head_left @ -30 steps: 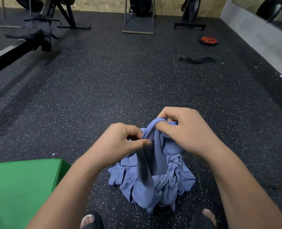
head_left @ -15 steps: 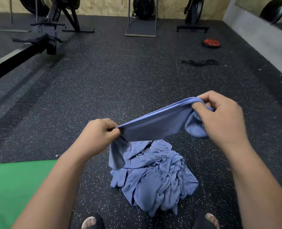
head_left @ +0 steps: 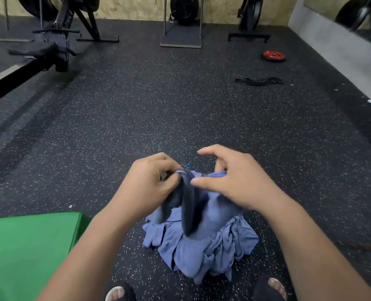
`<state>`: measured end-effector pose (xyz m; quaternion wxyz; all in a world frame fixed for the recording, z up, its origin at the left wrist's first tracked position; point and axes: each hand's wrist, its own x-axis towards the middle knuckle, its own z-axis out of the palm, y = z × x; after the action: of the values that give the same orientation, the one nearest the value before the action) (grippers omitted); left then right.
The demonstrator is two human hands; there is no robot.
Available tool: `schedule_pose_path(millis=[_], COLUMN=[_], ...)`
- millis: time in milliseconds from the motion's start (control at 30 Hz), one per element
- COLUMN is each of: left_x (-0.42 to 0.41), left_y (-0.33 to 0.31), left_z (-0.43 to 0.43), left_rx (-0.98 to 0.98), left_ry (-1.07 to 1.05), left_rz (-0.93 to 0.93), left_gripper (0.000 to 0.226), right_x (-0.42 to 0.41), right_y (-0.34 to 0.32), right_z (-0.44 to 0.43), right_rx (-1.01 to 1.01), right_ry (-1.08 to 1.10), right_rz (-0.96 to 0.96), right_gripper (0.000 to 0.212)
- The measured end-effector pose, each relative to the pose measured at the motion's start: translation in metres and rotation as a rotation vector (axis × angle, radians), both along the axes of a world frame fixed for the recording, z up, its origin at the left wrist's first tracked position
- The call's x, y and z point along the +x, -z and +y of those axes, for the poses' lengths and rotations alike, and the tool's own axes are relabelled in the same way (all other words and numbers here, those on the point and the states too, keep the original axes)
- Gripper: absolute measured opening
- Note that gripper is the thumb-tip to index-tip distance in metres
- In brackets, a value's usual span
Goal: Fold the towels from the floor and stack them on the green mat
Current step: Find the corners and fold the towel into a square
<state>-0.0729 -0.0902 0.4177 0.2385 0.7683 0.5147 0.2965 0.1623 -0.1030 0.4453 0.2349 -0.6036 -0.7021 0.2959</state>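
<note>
The left hand [head_left: 149, 183] has its fingers curled round the hem of one towel [head_left: 193, 205], pinching it at the top of a fold. The right hand [head_left: 234, 181] is just beside it, thumb and forefinger spread and off the cloth. The towel runs up under that palm, but I cannot tell whether the hidden fingers hold it. The towel hangs from the hands in a dark, doubled drape, right of the mat [head_left: 28, 246] and above its level, its lower end reaching the pile [head_left: 202, 257]. The pile sits on the floor [head_left: 136, 116] right of the mat, near its edge but apart from it. The step in hand looks like finding the corners of this one towel so it can be opened flat, with no fold made yet. With so many towels in the pile, the task seems near its start. The next move calls for the right hand to take a firm pinch on the hem and for the hands to part along it until the cloth hangs square and lifts free of the pile. The towel is blue, thin and limp with a stitched hem, and it will sag and twist unless kept taut. The pile is the same blue, crumpled in deep creases.
</note>
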Motion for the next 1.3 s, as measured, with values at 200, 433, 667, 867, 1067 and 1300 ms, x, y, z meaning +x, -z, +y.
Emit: schedule_pose_path(millis=[200, 433, 667, 867, 1067, 1300], left_x=[0.008, 0.006, 0.006, -0.008, -0.009, -0.002], left_y=[-0.013, -0.004, 0.008, 0.007, -0.001, -0.002], left_z=[-0.013, -0.013, -0.009, 0.002, 0.003, -0.003], left_rx=[-0.018, 0.02, -0.069, -0.027, -0.112, -0.364], left_ry=[0.085, 0.078, 0.063, -0.055, -0.14, -0.002], left_rz=[-0.095, 0.021, 0.114, 0.045, -0.271, -0.202], left_gripper=[0.019, 0.013, 0.02, 0.01, 0.033, 0.018], right_x=[-0.013, -0.011, -0.011, -0.003, 0.001, -0.001], right_y=[0.006, -0.002, -0.017, -0.021, -0.02, -0.022], right_z=[-0.002, -0.001, -0.007, -0.01, -0.007, -0.006], right_rx=[-0.161, -0.099, 0.03, 0.052, 0.117, 0.241], right_ry=[-0.188, -0.126, -0.112, -0.085, -0.014, 0.06], right_rz=[0.065, -0.022, 0.006, 0.01, -0.019, 0.081], right_gripper=[0.028, 0.01, 0.007, 0.006, 0.002, 0.006])
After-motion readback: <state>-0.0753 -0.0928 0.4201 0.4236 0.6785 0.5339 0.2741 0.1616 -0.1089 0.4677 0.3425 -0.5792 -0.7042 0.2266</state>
